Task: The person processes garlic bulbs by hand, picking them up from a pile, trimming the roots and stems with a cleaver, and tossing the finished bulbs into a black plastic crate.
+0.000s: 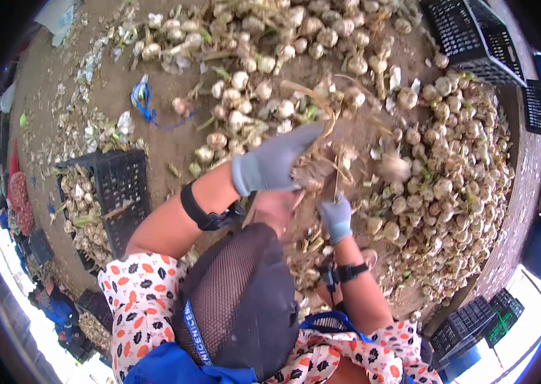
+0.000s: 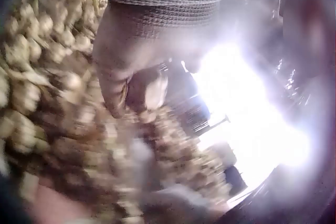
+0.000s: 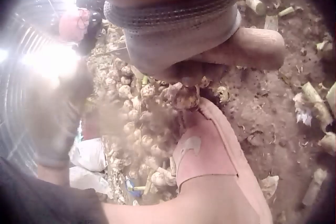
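In the head view my gloved left hand (image 1: 280, 159) grips a bunch of garlic (image 1: 314, 171) by its dry stalks, over the heap. The left wrist view is blurred; there the curled glove has a pale bulb (image 2: 156, 91) at its fingers. My gloved right hand (image 1: 336, 217) is lower and to the right, close to the bunch. It grips what looks like a knife: a thick brown handle (image 3: 252, 48) sticks out on one side of the fist, a thin blade (image 3: 119, 51) on the other. A blurred garlic bulb (image 1: 395, 168) shows beside the right-hand pile.
A large pile of trimmed garlic (image 1: 456, 185) lies to the right, untrimmed garlic (image 1: 251, 96) ahead. A black crate (image 1: 120, 192) with garlic stands at left, another black crate (image 1: 469, 38) at back right. A pink shoe (image 3: 210, 150) is below the right hand.
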### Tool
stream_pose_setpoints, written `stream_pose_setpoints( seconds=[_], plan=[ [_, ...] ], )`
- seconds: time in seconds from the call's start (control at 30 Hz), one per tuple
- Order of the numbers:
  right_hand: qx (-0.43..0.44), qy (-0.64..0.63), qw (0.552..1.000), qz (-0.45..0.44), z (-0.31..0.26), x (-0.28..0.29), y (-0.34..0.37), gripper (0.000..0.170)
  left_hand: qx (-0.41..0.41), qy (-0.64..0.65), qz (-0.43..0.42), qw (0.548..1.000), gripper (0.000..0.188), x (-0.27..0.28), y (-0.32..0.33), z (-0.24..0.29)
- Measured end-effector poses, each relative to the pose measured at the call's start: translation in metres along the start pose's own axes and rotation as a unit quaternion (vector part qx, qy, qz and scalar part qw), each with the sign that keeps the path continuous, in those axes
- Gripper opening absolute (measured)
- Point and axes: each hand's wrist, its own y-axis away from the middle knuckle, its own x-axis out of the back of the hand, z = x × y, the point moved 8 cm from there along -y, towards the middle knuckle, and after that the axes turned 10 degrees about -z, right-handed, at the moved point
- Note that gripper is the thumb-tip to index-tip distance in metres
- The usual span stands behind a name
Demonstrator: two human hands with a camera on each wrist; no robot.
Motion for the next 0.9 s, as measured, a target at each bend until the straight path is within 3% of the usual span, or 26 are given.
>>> stream_pose_setpoints(
  seconds=[0.03,0.07,0.1,0.13,0.17,0.27,0.33,0.43,0.5,0.53,0.57,0.6,0.63,0.67,0.7,0.8,0.83,0.87,0.9],
  plan=[
    [0.046,0.016,0.999,0.009,-0.028,0.000,0.009,0.023,-0.105,-0.298,0.042,0.948,0.030,0.018,-0.008,0.025],
    [0.044,0.021,0.999,0.018,-0.032,0.002,0.015,0.021,0.072,-0.368,-0.028,0.927,0.029,0.043,-0.001,-0.016],
    [0.052,0.022,0.998,0.011,-0.029,0.002,0.018,0.021,0.171,-0.484,-0.004,0.858,0.027,0.065,0.016,-0.043],
    [0.057,0.023,0.998,0.002,-0.026,0.000,0.018,0.020,0.319,-0.525,-0.096,0.783,0.027,0.080,0.032,-0.073],
    [0.060,0.021,0.998,0.005,-0.028,0.000,0.020,0.020,0.292,-0.616,-0.094,0.725,0.031,0.087,0.056,-0.100],
    [0.013,-0.026,1.000,-0.007,-0.021,-0.002,0.021,0.021,0.312,-0.604,-0.041,0.732,0.036,0.101,0.076,-0.120],
    [-0.008,-0.002,1.000,-0.014,-0.017,-0.004,0.019,0.021,0.419,-0.574,-0.142,0.689,0.038,0.117,0.084,-0.135],
    [0.015,-0.009,0.999,-0.037,-0.035,-0.004,0.021,0.019,0.442,-0.529,-0.124,0.714,0.041,0.116,0.082,-0.121],
    [0.011,-0.019,0.999,-0.037,-0.037,-0.001,0.022,0.017,0.328,-0.419,0.092,0.842,0.049,0.121,0.082,-0.105],
    [0.010,-0.027,0.999,-0.037,-0.040,0.000,0.023,0.015,0.302,-0.210,0.197,0.909,0.039,0.120,0.088,-0.113],
    [0.009,-0.078,0.996,-0.036,-0.050,0.001,0.026,0.011,0.270,-0.024,0.264,0.926,0.037,0.104,0.086,-0.103],
    [0.006,-0.079,0.996,-0.036,-0.053,0.001,0.026,0.011,0.227,0.162,0.323,0.904,0.035,0.089,0.083,-0.090],
    [-0.006,-0.108,0.994,-0.034,-0.052,0.003,0.025,0.010,0.229,0.163,0.323,0.903,0.035,0.090,0.082,-0.086],
    [-0.018,-0.136,0.990,-0.032,-0.051,0.004,0.024,0.010,0.222,0.343,0.241,0.880,0.034,0.072,0.071,-0.092],
    [-0.049,-0.173,0.983,-0.042,-0.046,0.003,0.023,0.010,0.206,0.508,0.149,0.823,0.034,0.050,0.062,-0.090],
    [-0.007,-0.105,0.994,-0.042,-0.060,0.014,0.014,0.010,0.250,0.480,0.112,0.833,0.020,0.022,0.060,-0.089],
    [-0.036,-0.182,0.982,-0.042,-0.055,0.011,0.011,0.013,0.245,0.391,0.114,0.880,0.020,0.019,0.059,-0.092],
    [-0.038,-0.184,0.981,-0.040,-0.056,0.015,0.007,0.013,0.247,0.392,0.112,0.879,0.020,0.010,0.054,-0.084],
    [0.041,0.003,0.999,-0.013,-0.073,0.026,0.003,0.014,0.236,0.290,0.146,0.916,0.025,0.013,0.052,-0.072]
  ],
)
